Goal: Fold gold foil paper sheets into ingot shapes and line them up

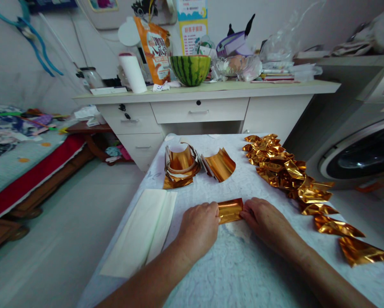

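Observation:
A small rolled sheet of gold foil paper (230,210) lies on the white-covered table (243,265) in front of me. My left hand (199,227) pinches its left end, fingers curled under. Its right end is pinched by my right hand (265,221), also closed. Beyond it stand curled stacks of unfolded gold sheets (181,164) and another curled sheet (220,164). A long row of folded gold pieces (288,173) runs down the table's right side.
A stack of white paper (142,233) lies at the table's left. Behind is a cluttered desk (208,92) with a halved watermelon (190,69). A bed (22,158) stands left, a washing machine (361,149) right.

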Demonstrator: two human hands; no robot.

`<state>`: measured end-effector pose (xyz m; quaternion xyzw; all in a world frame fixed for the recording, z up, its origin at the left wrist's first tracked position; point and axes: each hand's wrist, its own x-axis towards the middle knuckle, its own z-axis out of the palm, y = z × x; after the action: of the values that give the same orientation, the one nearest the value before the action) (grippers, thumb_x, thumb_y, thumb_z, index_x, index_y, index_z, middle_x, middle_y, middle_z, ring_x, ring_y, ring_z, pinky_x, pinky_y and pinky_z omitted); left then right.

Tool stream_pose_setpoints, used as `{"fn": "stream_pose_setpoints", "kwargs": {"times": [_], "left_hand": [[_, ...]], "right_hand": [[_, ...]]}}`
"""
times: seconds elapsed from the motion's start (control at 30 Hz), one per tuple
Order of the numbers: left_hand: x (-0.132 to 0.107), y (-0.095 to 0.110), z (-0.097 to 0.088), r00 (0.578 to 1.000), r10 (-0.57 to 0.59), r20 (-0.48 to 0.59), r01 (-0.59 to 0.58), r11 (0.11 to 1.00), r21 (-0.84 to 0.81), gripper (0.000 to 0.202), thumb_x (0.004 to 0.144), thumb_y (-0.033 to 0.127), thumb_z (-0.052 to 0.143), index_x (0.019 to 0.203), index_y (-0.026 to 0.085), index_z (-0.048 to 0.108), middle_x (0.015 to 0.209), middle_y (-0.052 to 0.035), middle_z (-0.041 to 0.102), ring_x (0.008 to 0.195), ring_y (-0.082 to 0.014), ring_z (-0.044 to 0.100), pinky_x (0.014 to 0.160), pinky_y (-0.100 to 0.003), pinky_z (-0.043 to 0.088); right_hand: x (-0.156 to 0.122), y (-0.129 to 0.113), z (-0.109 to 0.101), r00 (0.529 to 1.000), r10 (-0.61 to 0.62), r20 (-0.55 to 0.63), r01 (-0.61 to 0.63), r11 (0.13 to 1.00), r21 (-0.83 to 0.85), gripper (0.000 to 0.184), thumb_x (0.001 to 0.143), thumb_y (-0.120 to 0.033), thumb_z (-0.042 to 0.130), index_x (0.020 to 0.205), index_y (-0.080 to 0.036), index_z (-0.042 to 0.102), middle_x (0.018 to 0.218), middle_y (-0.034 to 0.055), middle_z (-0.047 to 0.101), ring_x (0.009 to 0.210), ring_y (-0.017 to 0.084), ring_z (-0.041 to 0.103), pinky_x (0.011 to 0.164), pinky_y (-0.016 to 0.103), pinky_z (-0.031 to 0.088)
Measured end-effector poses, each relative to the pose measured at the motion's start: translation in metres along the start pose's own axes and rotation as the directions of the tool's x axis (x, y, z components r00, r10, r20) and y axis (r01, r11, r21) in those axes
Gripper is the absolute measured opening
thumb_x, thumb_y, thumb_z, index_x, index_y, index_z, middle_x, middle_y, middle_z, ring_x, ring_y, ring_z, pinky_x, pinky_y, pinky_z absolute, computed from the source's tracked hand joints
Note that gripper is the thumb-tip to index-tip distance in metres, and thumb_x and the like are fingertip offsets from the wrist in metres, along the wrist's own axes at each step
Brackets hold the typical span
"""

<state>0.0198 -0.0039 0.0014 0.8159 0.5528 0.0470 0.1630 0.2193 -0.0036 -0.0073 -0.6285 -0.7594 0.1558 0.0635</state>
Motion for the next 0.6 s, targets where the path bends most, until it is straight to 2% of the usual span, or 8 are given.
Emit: {"fn": "stream_pose_setpoints", "kwargs": {"times": [0.33,0.6], "left_hand": [[0.0024,-0.0046,0.0032,1.000,0.003,-0.014,-0.004,0.996,-0.092,0.007,0.086,0.019,0.051,0.081,0.020,0.056,0.084,-0.0009,0.067,0.079,-0.0185,0.062,0.068,-0.029,0.040],[0.0021,-0.0064,0.0055,0.999,0.042,-0.011,-0.043,0.995,-0.085,0.014,0.090,0.019,0.045,0.082,0.019,0.057,0.086,-0.0030,0.066,0.081,-0.0193,0.061,0.071,-0.030,0.040]], "right_hand": [[-0.0005,0.0005,0.0005,1.000,0.008,0.009,-0.008,1.000,0.009,0.020,0.092,-0.025,0.050,0.078,-0.018,0.062,0.085,0.0085,0.067,0.081,0.021,0.060,0.072,0.029,0.041],[-0.0008,0.0020,0.0003,1.000,-0.010,-0.010,0.010,0.999,0.040,0.020,0.091,-0.024,0.050,0.076,-0.018,0.062,0.082,0.0074,0.066,0.079,0.021,0.059,0.072,0.029,0.041]]}}
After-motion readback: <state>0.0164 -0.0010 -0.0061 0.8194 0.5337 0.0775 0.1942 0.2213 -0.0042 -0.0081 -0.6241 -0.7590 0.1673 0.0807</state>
